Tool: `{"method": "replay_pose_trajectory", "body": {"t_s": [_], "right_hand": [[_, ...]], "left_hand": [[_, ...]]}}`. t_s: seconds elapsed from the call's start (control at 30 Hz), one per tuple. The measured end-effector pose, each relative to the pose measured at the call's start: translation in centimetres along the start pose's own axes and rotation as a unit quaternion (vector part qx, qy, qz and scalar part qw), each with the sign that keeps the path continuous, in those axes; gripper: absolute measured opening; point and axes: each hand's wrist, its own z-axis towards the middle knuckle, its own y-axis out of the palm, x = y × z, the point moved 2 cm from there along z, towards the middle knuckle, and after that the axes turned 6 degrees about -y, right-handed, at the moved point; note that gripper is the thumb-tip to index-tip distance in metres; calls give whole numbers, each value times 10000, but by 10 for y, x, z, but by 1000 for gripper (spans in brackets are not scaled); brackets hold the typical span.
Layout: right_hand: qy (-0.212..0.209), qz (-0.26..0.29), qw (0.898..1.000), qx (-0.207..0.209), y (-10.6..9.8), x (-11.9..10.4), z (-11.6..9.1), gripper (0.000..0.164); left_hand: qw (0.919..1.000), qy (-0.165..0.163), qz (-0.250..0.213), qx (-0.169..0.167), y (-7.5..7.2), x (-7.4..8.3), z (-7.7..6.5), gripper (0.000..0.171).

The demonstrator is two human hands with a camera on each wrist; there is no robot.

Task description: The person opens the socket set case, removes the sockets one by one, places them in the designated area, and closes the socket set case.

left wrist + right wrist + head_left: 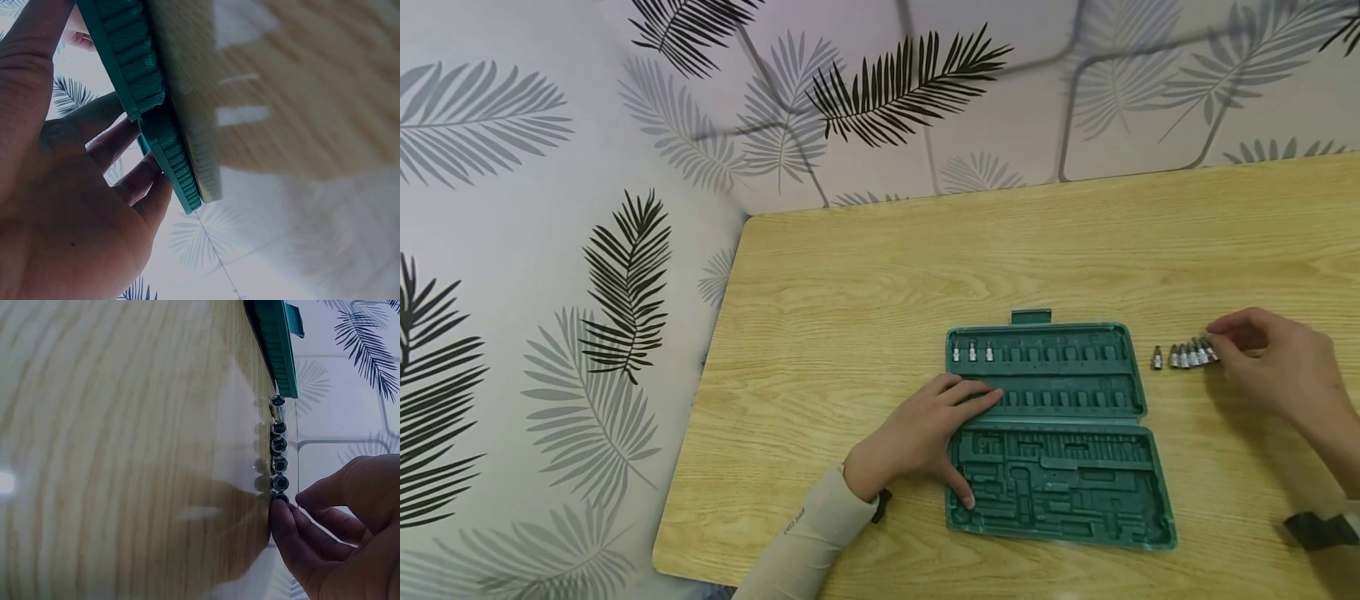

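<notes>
1. At the far-left corner of the green case (1075,384), three socket bits (972,350) are sitting in the top row of slots.
2. Toward its right edge, that row's remaining slots are standing bare; in the row below, the visible slots are holding nothing.
3. Off the case's right edge, six loose bits (1183,356) are lying in a line on the table (850,292).
4. At the line's right end, the right hand (1273,354) is apparently pinching the last bit.
5. Across the case's left edge, the left hand (925,429) is resting with fingers spread, well apart from the right.
6. Judging by this, the slotting is running about a third done, six bits remaining outside.
</notes>
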Motion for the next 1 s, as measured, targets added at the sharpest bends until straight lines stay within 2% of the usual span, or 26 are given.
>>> {"method": "replay_pose_trajectory", "body": {"t_s": [0.17, 0.27, 0.37, 0.5, 0.6, 0.63, 0.67, 0.73, 0.83, 0.87, 0.9, 1.0], "right_hand": [[-77, 57, 10000, 22, 2, -2, -1, 19], [-98, 65, 9999, 49, 4, -3, -2, 19], [-77, 52, 9999, 45, 4, -3, -2, 20], [-51, 20, 10000, 33, 4, -3, -2, 21], [-3, 20, 10000, 11, 4, -3, -2, 23], [18, 27, 10000, -22, 4, -3, -2, 25], [20, 32, 10000, -54, 4, -3, -2, 27], [32, 30, 9999, -110, 4, -4, -2, 31], [-13, 14, 9999, -144, 4, -6, -1, 35], [-35, 17, 9999, -133, 4, -7, -1, 34], [-50, 16, 9999, -118, 4, -8, -1, 33], [-125, 11, 9999, -85, 5, -10, -1, 29]], "left_hand": [[9998, -69, -72, -162, -2, 2, 0, 152], [9993, -147, -51, -352, -20, 13, -1, 150], [9988, -192, -118, -446, -28, 17, -1, 149], [9982, -204, -393, -413, -20, 11, -1, 150], [9982, -270, -192, -493, -36, 20, -2, 146], [9983, -263, -191, -482, -34, 20, -1, 147], [9984, -272, 1, -498, -41, 23, -2, 146], [9987, -238, 78, -434, -35, 20, -3, 149], [9997, -90, 100, -180, -8, 4, -2, 154], [9997, -82, 149, -156, -7, 4, -1, 154], [9999, -50, 87, -110, 3, -1, 0, 154], [9999, -47, 132, -99, 4, -2, 0, 154]]}}
